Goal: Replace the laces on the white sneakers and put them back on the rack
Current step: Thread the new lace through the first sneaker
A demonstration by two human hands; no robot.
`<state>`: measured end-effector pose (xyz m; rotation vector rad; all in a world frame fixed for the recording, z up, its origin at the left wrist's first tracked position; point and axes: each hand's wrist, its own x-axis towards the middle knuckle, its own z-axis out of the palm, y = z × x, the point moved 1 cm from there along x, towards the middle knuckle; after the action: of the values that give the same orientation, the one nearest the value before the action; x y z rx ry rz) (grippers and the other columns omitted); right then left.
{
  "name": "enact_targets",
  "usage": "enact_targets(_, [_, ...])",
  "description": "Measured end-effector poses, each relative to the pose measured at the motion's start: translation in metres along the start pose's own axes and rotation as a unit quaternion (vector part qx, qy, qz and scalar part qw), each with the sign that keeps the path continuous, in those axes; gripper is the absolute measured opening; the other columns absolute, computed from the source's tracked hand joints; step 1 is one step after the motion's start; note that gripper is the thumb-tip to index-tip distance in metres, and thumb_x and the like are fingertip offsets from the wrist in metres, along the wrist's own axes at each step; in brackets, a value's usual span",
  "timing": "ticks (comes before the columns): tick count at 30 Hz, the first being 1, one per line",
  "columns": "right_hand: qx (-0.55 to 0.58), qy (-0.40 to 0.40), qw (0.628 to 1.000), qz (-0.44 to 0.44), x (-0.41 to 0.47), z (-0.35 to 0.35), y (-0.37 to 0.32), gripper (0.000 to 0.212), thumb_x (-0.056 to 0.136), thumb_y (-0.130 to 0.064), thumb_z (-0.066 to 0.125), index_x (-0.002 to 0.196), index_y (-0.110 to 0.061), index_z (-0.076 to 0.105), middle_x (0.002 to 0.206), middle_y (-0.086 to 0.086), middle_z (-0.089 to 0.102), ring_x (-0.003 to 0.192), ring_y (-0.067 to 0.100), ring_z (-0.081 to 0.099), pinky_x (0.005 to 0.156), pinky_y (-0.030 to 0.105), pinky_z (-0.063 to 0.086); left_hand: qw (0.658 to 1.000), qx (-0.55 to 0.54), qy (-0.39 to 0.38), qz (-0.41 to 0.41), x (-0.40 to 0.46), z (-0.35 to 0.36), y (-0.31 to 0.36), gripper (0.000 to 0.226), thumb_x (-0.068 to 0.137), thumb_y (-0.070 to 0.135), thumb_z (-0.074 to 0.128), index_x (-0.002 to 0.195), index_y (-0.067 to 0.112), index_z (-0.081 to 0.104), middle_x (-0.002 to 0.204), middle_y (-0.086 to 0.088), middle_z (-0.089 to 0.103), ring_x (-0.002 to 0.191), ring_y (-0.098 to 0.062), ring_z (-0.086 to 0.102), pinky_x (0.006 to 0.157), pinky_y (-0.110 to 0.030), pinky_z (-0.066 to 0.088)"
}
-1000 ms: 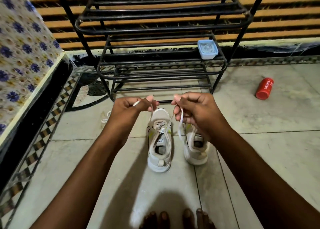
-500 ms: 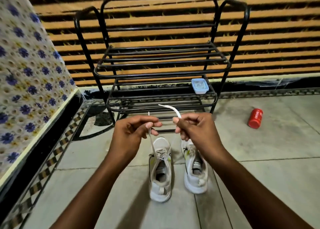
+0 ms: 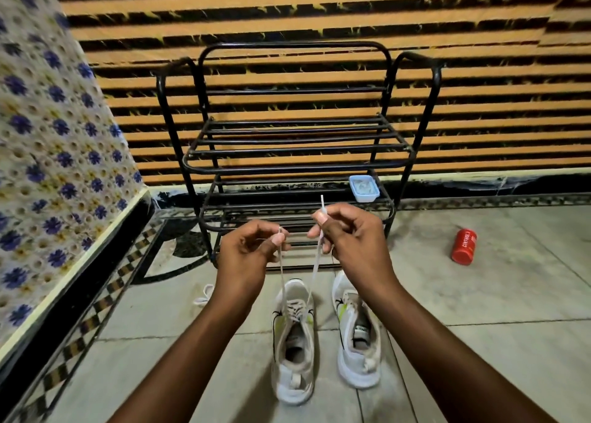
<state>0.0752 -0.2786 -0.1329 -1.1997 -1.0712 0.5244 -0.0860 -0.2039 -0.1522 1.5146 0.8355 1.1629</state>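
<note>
I see open tiled floor [image 3: 479, 310] to the right of two white sneakers [image 3: 294, 342], which stand side by side, toes toward the black metal rack [image 3: 287, 154] against the striped wall. My left hand [image 3: 246, 256] pinches one end of the flat white lace [image 3: 315, 269]; my right hand [image 3: 351, 240] pinches the other, both strands rising from the left sneaker. One small plastic box [image 3: 364, 188] sits on the rack's lower shelf. One red bottle [image 3: 464, 246] lies well apart on the right. A loose lace [image 3: 204, 294] lies left.
</note>
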Motion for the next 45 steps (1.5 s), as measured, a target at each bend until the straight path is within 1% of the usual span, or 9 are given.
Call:
enact_targets(4, [-0.034, 0.027, 0.999, -0.022, 0.007, 0.001, 0.004, 0.011, 0.095, -0.025, 0.071, 0.091, -0.02, 0.08, 0.078, -0.002, 0.069, 0.069, 0.01, 0.062, 0.064, 0.03, 0.047, 1.0, -0.008, 0.023, -0.011, 0.003, 0.0, -0.003, 0.012, 0.092, 0.004, 0.072, 0.087, 0.014, 0.076, 0.089, -0.008, 0.077, 0.081, -0.018, 0.071, 0.07, -0.033, 0.057])
enact_targets(10, [-0.046, 0.033, 0.997, -0.054, 0.01, 0.003, 0.006, 0.009, 0.093, -0.023, 0.074, 0.092, -0.018, 0.081, 0.083, 0.0, 0.07, 0.083, 0.021, 0.067, 0.075, 0.046, 0.057, 0.998, -0.035, 0.036, -0.043, 0.006, -0.001, -0.011, 0.006, 0.091, 0.008, 0.075, 0.095, 0.012, 0.077, 0.096, -0.003, 0.079, 0.086, -0.014, 0.072, 0.069, -0.028, 0.053])
enact_targets(16, [-0.053, 0.031, 0.997, -0.049, 0.01, 0.0, 0.011, 0.012, 0.094, -0.024, 0.072, 0.093, -0.016, 0.081, 0.087, 0.0, 0.073, 0.09, 0.019, 0.071, 0.081, 0.051, 0.058, 0.998, -0.049, 0.03, -0.037, 0.008, -0.001, -0.015, 0.006, 0.095, 0.007, 0.071, 0.1, 0.005, 0.073, 0.094, -0.01, 0.077, 0.087, -0.028, 0.076, 0.083, -0.034, 0.058])
enact_targets(19, [-0.027, 0.022, 0.999, -0.013, 0.006, 0.0, 0.021, 0.016, 0.096, -0.022, 0.069, 0.087, -0.013, 0.08, 0.085, 0.003, 0.073, 0.084, 0.024, 0.075, 0.078, 0.053, 0.061, 0.996, -0.057, 0.037, -0.059, 0.009, -0.003, -0.023, 0.008, 0.1, 0.009, 0.064, 0.103, 0.004, 0.069, 0.096, -0.006, 0.074, 0.074, -0.026, 0.075, 0.07, -0.032, 0.06])
enact_targets(24, [-0.051, 0.014, 0.997, 0.062, -0.007, -0.002, 0.059, 0.018, 0.098, -0.017, 0.066, 0.087, -0.006, 0.075, 0.079, 0.008, 0.072, 0.054, 0.02, 0.069, 0.051, 0.031, 0.051, 0.996, 0.07, -0.008, -0.059, 0.01, -0.008, -0.072, 0.009, 0.1, 0.01, 0.064, 0.096, 0.012, 0.073, 0.079, 0.007, 0.068, 0.056, 0.0, 0.053, 0.057, -0.02, 0.042])
enact_targets(28, [-0.163, -0.005, 0.982, 0.098, -0.026, -0.005, 0.106, 0.017, 0.097, -0.02, 0.066, 0.083, -0.016, 0.075, 0.069, 0.0, 0.071, 0.049, 0.001, 0.054, 0.055, 0.02, 0.041, 0.975, 0.183, -0.098, -0.077, 0.003, -0.017, -0.13, 0.026, 0.098, 0.008, 0.066, 0.092, 0.032, 0.076, 0.08, 0.01, 0.071, 0.074, -0.006, 0.064, 0.066, -0.026, 0.045])
enact_targets(34, [-0.228, -0.034, 0.957, 0.177, -0.069, 0.005, 0.18, 0.021, 0.093, -0.011, 0.068, 0.11, -0.022, 0.067, 0.069, -0.004, 0.063, 0.063, 0.007, 0.06, 0.069, 0.031, 0.051, 0.942, 0.264, -0.174, -0.115, -0.015, -0.013, -0.188, 0.014, 0.096, 0.018, 0.069, 0.088, 0.025, 0.078, 0.083, 0.01, 0.073, 0.08, 0.001, 0.065, 0.065, -0.017, 0.042])
enact_targets(39, [-0.244, -0.04, 0.942, 0.225, -0.099, 0.023, 0.209, 0.038, 0.074, -0.018, 0.082, 0.106, -0.024, 0.064, 0.085, -0.005, 0.07, 0.076, 0.014, 0.067, 0.077, 0.03, 0.054, 0.93, 0.285, -0.186, -0.137, -0.011, 0.005, -0.197, 0.011, 0.093, 0.026, 0.074, 0.083, 0.019, 0.075, 0.08, 0.009, 0.072, 0.075, 0.005, 0.063, 0.068, -0.017, 0.042])
enact_targets(45, [-0.299, 0.006, 0.939, 0.17, -0.112, 0.034, 0.221, 0.039, 0.071, -0.015, 0.072, 0.104, -0.029, 0.058, 0.095, -0.007, 0.066, 0.092, 0.025, 0.065, 0.082, 0.039, 0.053, 0.898, 0.343, -0.242, -0.133, 0.003, 0.019, -0.197, 0.022, 0.092, 0.03, 0.075, 0.082, 0.017, 0.061, 0.083, 0.0, 0.067, 0.081, -0.018, 0.062, 0.07, -0.03, 0.045])
